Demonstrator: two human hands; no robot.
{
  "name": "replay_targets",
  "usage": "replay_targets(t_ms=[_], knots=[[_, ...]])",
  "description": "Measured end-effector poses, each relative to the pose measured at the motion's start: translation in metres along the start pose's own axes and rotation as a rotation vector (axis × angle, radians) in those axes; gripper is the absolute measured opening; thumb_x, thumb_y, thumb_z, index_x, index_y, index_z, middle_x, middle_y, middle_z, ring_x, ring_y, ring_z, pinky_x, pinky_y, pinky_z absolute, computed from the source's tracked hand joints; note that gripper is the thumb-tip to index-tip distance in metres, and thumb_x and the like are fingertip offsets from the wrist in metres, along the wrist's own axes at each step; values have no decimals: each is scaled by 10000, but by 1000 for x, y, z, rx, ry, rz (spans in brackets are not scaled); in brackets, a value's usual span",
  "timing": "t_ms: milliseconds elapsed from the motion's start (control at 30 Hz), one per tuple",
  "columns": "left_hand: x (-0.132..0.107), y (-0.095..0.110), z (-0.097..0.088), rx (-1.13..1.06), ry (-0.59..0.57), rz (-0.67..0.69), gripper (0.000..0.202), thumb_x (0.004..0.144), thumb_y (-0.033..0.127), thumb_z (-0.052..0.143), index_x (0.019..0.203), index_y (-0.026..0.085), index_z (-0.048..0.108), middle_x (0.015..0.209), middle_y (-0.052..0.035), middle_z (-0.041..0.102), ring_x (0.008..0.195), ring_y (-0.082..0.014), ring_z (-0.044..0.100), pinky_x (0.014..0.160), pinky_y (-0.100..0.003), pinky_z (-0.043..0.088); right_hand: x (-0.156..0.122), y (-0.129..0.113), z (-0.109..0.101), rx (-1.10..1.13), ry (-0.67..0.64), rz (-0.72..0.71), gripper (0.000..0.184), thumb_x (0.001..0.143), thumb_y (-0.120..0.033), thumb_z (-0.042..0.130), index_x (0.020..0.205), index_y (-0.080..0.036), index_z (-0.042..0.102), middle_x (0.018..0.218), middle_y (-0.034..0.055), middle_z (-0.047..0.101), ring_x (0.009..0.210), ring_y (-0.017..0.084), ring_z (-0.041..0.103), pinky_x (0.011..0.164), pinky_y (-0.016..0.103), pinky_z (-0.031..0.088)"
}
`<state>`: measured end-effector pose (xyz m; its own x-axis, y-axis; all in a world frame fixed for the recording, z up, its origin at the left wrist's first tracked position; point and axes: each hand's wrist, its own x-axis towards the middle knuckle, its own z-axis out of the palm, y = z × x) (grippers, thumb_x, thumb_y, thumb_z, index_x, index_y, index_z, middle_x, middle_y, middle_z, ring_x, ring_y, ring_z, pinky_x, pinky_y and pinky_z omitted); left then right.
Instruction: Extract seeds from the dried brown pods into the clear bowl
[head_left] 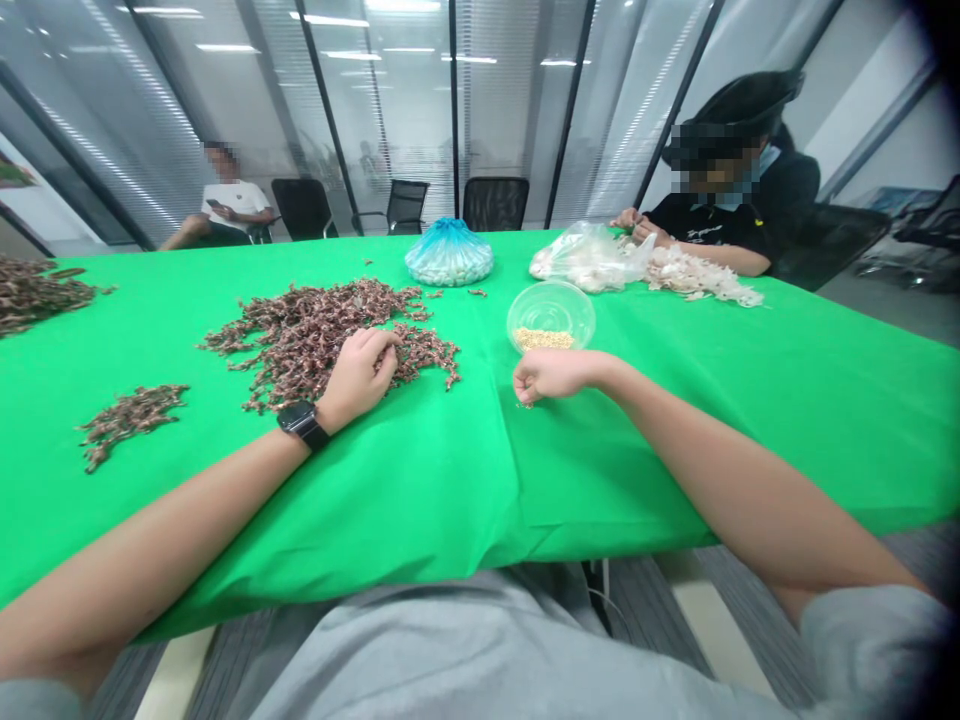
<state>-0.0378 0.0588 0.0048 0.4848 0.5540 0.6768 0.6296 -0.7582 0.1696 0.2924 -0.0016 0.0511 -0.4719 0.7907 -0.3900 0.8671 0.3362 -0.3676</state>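
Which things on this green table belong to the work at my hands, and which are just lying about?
In use: left hand on the heap of small brown pieces; right hand beside the clear plastic bowl of pale grains.

Lying about: smaller brown pile; blue-topped bag of pale pieces.

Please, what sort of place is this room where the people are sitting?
It looks like an office meeting room. A long table is covered by a green cloth, glass walls with blinds enclose the room, and black mesh office chairs stand beyond the table.
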Motion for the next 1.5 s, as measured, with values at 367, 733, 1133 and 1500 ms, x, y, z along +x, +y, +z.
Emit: replay_targets(t_ms=[367, 733, 1133, 1500], knots=[[0, 2, -2, -36, -5, 2, 225, 1014, 231, 377, 922, 185, 576, 927, -81, 617, 930, -220, 541, 877, -358, 444, 2, 7, 1, 158, 18, 12, 107, 713, -214, 603, 745, -140, 673, 670, 15, 613, 621, 134, 492, 596, 262, 349], [-3, 2, -5, -37, -18, 75, 304, 1017, 264, 386, 719, 207, 395, 709, -19, 473, 686, -172, 446, 666, -319, 354, -2, 5, 4, 726, -42, -122, 186, 778, -209, 665, 757, -193, 481, 589, -65, 414, 477, 75, 385, 463, 215, 331], [-7, 27, -7, 198, 1, 484, 165, 1018, 226, 485, 910, 191, 604, 720, -7, 641, 591, -113, 571, 540, -252, 341, 9, -38, 33, 1340, 61, -271, 285, 841, -310, 760, 815, -175, 510, 867, 15, 614, 604, 85, 540, 466, 192, 407], [-18, 60, -1, 36, -44, 575, 167, 1034, 300, 514, 1060, 199, 645, 743, 6, 715, 590, -100, 647, 542, -234, 401, 15, -69, 62, 1252, 66, -263, 374, 796, -428, 812, 828, -170, 543, 830, 6, 586, 788, 146, 637, 647, 259, 546]])
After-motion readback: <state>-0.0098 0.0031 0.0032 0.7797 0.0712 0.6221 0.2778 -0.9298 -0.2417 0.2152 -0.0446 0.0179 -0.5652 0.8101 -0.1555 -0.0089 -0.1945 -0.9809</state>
